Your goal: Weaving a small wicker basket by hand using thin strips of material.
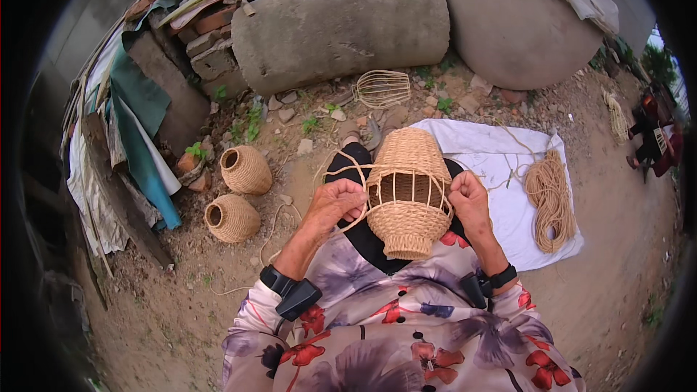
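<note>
On my lap rests a tan woven basket [411, 219], narrow end toward me. Its woven ends flank a gap around the middle, where bare upright ribs and a dark hollow show. A strand of cord [357, 167] loops out on the left and crosses the basket. My left hand [340, 203] is closed at the basket's left side, pinching this cord between thumb and fingers. Against the right side of the gap, my right hand [470, 203] is curled with its fingertips at the basket's edge. Its fingers partly hide what they grip.
A coil of cord [549, 199] lies on a white cloth [501, 236] at right. Two finished-looking small baskets, one upper [247, 170] and one lower [232, 218], lie left. Beyond are a bare wire-like frame [382, 89], a concrete cylinder [341, 29], rubble and a round slab [519, 25].
</note>
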Available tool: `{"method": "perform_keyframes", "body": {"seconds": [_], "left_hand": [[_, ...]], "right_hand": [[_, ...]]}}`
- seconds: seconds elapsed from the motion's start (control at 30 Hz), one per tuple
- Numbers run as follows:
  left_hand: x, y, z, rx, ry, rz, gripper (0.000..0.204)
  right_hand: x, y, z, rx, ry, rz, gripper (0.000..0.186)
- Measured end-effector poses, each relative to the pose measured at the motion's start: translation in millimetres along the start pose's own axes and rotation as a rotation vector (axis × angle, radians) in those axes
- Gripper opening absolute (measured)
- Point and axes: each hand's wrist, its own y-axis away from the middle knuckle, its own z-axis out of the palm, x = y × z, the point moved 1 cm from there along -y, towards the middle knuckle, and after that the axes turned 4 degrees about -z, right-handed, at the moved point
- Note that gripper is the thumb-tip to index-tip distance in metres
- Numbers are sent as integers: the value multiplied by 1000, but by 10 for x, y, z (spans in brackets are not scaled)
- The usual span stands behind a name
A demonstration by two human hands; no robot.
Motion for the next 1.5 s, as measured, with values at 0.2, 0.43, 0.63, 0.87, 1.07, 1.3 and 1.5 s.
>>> {"method": "perform_keyframes", "body": {"seconds": [0.2,0.43,0.63,0.87,1.07,1.3,1.5], "left_hand": [[-159,-130,305,326,-566,271,17],[-164,-161,361,501,-722,340,26],[81,-83,299,-61,200,17,27],[233,-90,432,-87,73,100,25],[350,-116,501,-64,16,102,24],[84,-31,194,-25,238,-26,18],[77,-16,313,38,84,6,11]], "right_hand": [[46,28,-18,-5,-26,-25,14],[53,23,5,12,-51,-45,15],[124,15,-135,13,-204,137,11],[-779,-27,34,69,391,-335,15],[-807,-221,379,-198,821,-369,13],[-596,-104,233,-116,534,-246,11],[-538,-85,217,-106,452,-222,11]]}}
